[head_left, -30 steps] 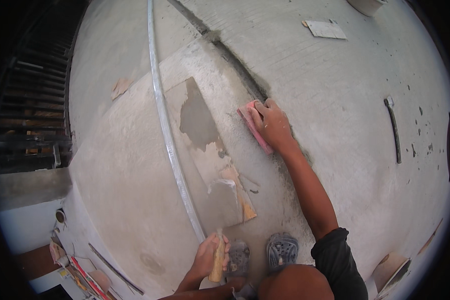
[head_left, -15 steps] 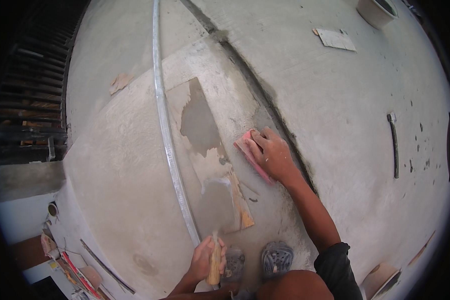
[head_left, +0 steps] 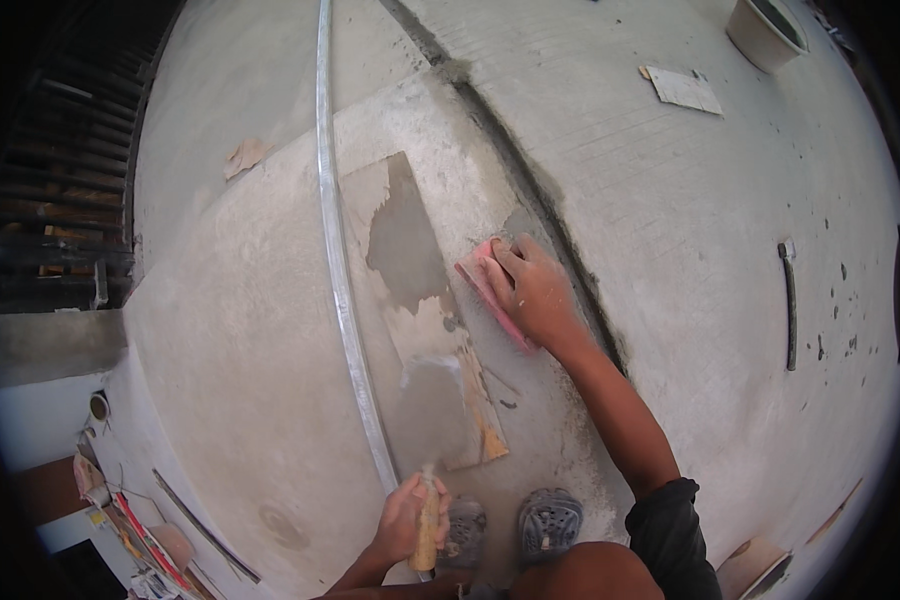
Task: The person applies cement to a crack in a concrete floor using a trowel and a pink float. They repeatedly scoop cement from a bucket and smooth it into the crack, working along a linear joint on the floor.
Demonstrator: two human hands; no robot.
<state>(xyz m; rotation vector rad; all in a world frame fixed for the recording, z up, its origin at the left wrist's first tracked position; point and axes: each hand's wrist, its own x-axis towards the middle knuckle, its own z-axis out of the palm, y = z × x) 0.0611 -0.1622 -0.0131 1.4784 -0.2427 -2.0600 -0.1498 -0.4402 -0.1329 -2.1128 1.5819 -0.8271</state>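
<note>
My right hand (head_left: 542,297) is closed on a pink hand float (head_left: 492,290), which rests on the grey cement floor just left of a dark groove (head_left: 525,180). My left hand (head_left: 402,517) is wrapped round the wooden handle of a trowel (head_left: 427,530), low in the view near my feet. Beyond that handle is a smooth grey patch; I cannot tell whether it is the blade or cement. A thin board (head_left: 432,318), partly smeared with grey cement, lies between the float and a long metal bar (head_left: 340,270). The bar passes behind my left hand.
At the far right stand a tub (head_left: 762,42) and a small white board (head_left: 686,91). A dark-handled tool (head_left: 790,310) lies at right. A black grille (head_left: 65,180) borders the left side, with assorted tools (head_left: 155,545) below. Another container (head_left: 755,568) sits at lower right.
My right hand and the pink float have slid slightly away from me and left along the floor. My left hand keeps its hold on the trowel. The view has shifted a little.
</note>
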